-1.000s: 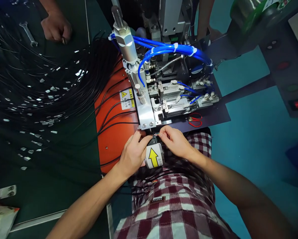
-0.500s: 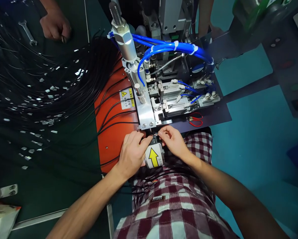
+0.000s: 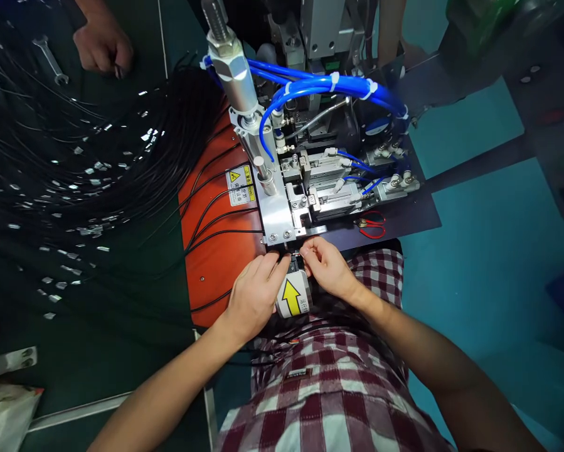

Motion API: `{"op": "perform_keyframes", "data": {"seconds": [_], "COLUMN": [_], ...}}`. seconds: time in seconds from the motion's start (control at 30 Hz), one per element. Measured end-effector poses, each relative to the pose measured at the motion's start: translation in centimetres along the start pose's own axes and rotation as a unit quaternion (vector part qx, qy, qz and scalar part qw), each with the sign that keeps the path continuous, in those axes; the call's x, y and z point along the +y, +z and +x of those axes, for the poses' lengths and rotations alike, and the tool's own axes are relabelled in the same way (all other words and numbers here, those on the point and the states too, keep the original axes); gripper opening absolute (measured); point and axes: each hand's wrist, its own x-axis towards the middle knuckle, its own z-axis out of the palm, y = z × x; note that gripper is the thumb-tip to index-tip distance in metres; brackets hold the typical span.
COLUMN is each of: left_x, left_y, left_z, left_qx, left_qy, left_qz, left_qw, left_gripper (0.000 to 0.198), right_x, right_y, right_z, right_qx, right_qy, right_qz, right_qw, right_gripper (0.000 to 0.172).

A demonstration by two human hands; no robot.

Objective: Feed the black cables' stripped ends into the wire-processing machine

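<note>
At the near end of the bench machine (image 3: 276, 216), my left hand (image 3: 256, 292) is closed, thumb and fingertips together at the small black fixture (image 3: 293, 266). Facing it from the right, my right hand (image 3: 327, 267) pinches at the same spot. A tiny shiny piece (image 3: 296, 254) shows between the two hands, too small to name; what each hand grips is mostly covered by fingers. Just below the hands is a white label with a yellow arrow (image 3: 291, 297). Black cables (image 3: 225, 233) run across the orange base (image 3: 223, 267) into the machine, left of my left hand.
A large bundle of black cables (image 3: 169, 119) with shiny white tags spreads over the dark table. Red-handled snips (image 3: 372, 225) lie right of the machine. Blue air hoses (image 3: 329, 86) arch above. Another person's hand (image 3: 103, 49) rests near a wrench (image 3: 51, 61).
My left hand has shifted slightly, its thumb now straighter toward the fixture. The right hand keeps its pinch in nearly the same place. The view has moved a little.
</note>
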Motion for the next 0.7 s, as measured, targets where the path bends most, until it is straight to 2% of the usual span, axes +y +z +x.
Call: {"op": "perform_keyframes", "data": {"seconds": [0.2, 0.33, 0.47, 0.63, 0.7], "left_x": [0.33, 0.34, 0.41, 0.42, 0.4], "left_y": [-0.09, 0.1, 0.41, 0.64, 0.66], "left_z": [0.06, -0.07, -0.42, -0.82, -0.88], "left_qx": [0.008, 0.005, 0.007, 0.009, 0.011], "left_qy": [-0.017, -0.031, -0.039, -0.044, -0.044], "left_qz": [-0.028, -0.038, -0.045, -0.053, -0.055], "left_qw": [0.999, 0.999, 0.998, 0.998, 0.997], "left_gripper": [0.034, 0.035, 0.036, 0.038, 0.038], "right_x": [0.11, 0.24, 0.14, -0.01, 0.09], "right_y": [0.18, 0.14, 0.19, 0.02, -0.01], "right_z": [0.1, -0.05, -0.17, -0.34, -0.33], "right_qx": [-0.013, -0.016, -0.017, 0.013, 0.021], "right_qy": [0.059, 0.062, 0.041, -0.007, -0.007], "right_qz": [0.12, 0.134, 0.113, -0.006, -0.006], "right_qw": [0.991, 0.989, 0.993, 1.0, 1.0], "right_gripper": [0.028, 0.031, 0.025, 0.019, 0.019]}}
